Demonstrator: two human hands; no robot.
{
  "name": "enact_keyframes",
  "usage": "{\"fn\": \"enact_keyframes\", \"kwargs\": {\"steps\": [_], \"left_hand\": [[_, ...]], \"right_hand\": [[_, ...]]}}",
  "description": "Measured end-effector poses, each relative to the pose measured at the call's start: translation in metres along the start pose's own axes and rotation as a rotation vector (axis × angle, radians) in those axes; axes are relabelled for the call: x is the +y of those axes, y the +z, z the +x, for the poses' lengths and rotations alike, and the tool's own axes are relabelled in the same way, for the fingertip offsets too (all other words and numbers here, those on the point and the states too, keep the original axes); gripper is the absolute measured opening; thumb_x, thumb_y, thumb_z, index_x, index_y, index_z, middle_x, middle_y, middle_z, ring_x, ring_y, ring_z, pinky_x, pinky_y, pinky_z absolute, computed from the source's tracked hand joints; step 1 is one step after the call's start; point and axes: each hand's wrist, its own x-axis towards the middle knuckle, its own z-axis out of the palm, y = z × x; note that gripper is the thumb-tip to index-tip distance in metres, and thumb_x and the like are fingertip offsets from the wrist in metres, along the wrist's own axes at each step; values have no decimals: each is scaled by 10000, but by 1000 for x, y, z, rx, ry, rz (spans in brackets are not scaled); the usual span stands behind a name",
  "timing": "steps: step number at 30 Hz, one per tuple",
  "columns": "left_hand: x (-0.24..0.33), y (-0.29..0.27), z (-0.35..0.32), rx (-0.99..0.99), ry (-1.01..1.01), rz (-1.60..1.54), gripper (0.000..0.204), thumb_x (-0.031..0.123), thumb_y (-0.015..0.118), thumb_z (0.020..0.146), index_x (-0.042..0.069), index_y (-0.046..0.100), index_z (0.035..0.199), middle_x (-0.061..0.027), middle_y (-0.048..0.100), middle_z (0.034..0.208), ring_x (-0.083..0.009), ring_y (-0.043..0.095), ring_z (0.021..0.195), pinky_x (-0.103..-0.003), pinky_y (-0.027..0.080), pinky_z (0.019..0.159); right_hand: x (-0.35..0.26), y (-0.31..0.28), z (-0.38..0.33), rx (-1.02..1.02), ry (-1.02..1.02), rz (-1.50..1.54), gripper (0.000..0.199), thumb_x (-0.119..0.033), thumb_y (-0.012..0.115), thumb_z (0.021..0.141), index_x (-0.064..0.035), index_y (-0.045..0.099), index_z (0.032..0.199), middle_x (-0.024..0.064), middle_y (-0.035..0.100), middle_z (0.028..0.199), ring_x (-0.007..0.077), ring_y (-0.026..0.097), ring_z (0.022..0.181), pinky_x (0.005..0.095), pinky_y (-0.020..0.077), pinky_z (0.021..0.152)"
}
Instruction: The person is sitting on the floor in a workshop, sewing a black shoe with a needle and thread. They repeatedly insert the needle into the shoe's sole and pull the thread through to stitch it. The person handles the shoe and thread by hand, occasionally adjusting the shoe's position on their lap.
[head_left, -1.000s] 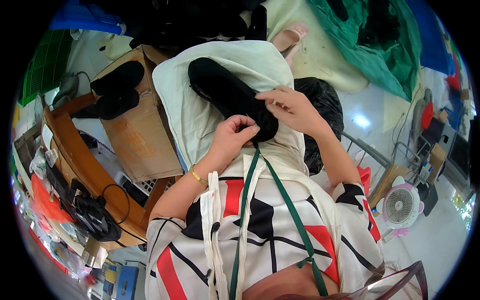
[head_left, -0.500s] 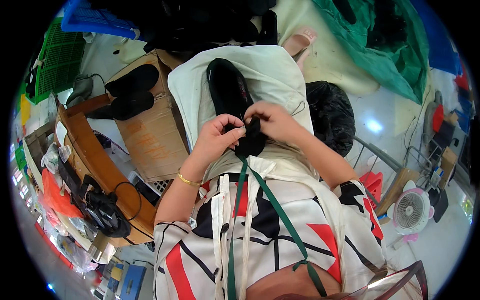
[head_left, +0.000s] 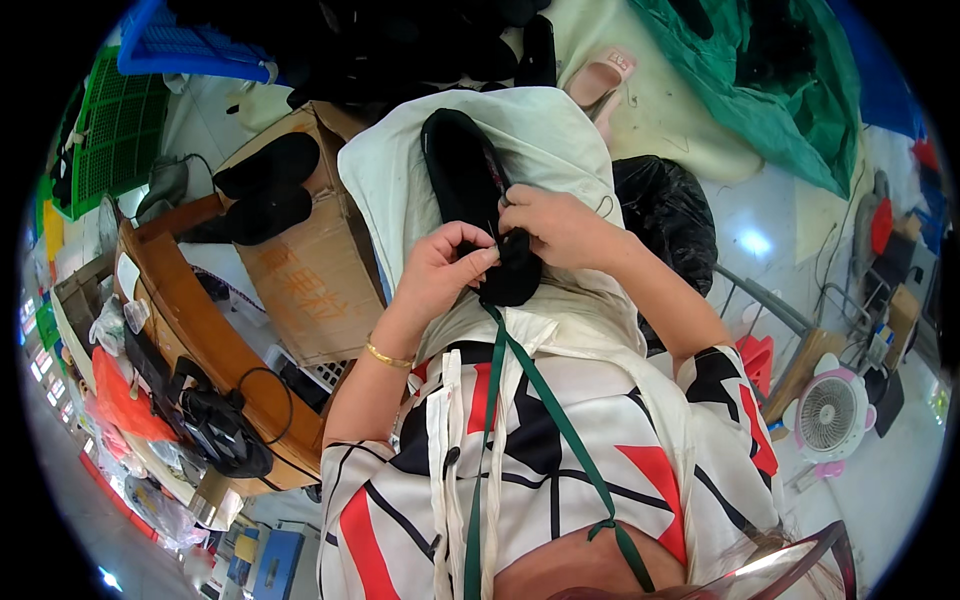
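A black slip-on shoe (head_left: pixel 455 165) lies on the white cloth (head_left: pixel 385 160) over my lap, toe pointing away from me. Close to its heel end, my left hand (head_left: pixel 445 265) is closed, with thumb and forefinger pinched together. Whatever sits in that pinch is too small to make out. My right hand (head_left: pixel 550 225) is closed on the shoe's right edge near the opening, its fingers bent around the fabric. Both hands almost meet over the heel, which they partly cover. Dark green apron ties (head_left: pixel 545 400) hang from my neck toward the heel.
To the left, two black shoes (head_left: pixel 270 185) rest on a cardboard box (head_left: pixel 310 280) beside a wooden bench (head_left: pixel 200 350). A black plastic bag (head_left: pixel 665 215) stands right of my lap. Farther right is a white fan (head_left: pixel 832 412). Dark shoes are piled ahead, near a pink slipper (head_left: pixel 600 78).
My right hand has shifted from over the shoe's heel to its right edge, with the fingers farther forward. The left hand keeps its pinch in nearly the same place.
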Motion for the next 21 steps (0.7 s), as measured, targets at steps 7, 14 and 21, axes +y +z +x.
{"fn": "enact_keyframes", "kwargs": {"steps": [7, 14, 21], "left_hand": [[28, -16, 8, 39, 149, 47, 141, 110, 665, 919, 47, 652, 1045, -16, 691, 863, -43, 593, 700, -179, 480, 626], [6, -27, -3, -44, 2, 91, 112, 85, 693, 892, 50, 652, 990, -7, 687, 845, -35, 592, 680, -177, 481, 604], [-11, -21, -10, 19, -1, 26, 142, 104, 720, 877, 33, 654, 981, 15, 642, 809, -39, 566, 668, -189, 472, 600]], "right_hand": [[-5, 1, 25, 301, -95, 33, 338, 109, 621, 670, -67, 605, 959, 111, 568, 1008, 344, 593, 927, 395, 486, 732], [-16, 25, 17, 96, -41, 70, 293, 62, 649, 700, -61, 607, 962, 101, 577, 994, 346, 584, 933, 398, 482, 754], [-5, 19, 7, 245, 201, 628, 121, -128, 673, 863, -62, 688, 964, 71, 626, 813, 173, 595, 730, 300, 480, 656]]}}
